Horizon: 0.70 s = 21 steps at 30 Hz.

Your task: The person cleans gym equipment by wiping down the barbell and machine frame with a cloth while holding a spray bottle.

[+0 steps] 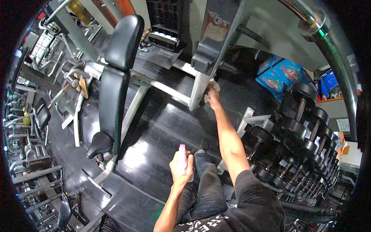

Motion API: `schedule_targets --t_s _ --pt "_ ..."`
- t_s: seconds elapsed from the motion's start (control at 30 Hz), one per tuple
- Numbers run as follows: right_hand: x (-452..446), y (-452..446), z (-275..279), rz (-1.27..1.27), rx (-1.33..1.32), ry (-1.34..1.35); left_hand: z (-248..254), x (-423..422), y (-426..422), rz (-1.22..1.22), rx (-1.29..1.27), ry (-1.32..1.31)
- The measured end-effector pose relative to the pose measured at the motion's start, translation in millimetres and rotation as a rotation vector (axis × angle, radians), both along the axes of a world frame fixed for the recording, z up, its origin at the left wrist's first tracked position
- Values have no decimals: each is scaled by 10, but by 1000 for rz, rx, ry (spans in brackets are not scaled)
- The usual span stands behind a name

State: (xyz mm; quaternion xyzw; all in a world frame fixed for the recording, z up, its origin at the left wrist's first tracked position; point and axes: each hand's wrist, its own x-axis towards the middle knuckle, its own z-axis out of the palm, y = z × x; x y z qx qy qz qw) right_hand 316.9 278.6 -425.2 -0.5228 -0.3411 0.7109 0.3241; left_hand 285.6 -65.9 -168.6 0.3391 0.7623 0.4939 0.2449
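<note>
My left hand [177, 171] is closed around a spray bottle [182, 157] with a pink and white top, held low in front of my legs. Most of the bottle is hidden by the fingers. My right arm stretches forward, and my right hand [213, 99] presses a pale cloth [214, 86] to the side of a white metal upright [198, 92] on the bench frame. Part of the cloth is covered by the hand. A black padded bench [112, 92] stands left of that upright, joined to it by a white bar [168, 91].
A rack of black dumbbells [295, 133] runs along my right side. Behind it stand blue printed cartons [284, 75]. A metal barbell [342, 58] crosses the upper right. More gym machines [34, 131] fill the left, over a shiny black floor [154, 143].
</note>
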Motion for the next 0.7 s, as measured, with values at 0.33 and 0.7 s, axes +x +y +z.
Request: schedule_targets --t_s 0.33,0.7 --pt "-133 -636 -50 -282 -551 726 116 -68 -183 108 32 -136" --pt "-214 -1050 2228 -451 975 -298 207 -43 -250 25 58 -2"
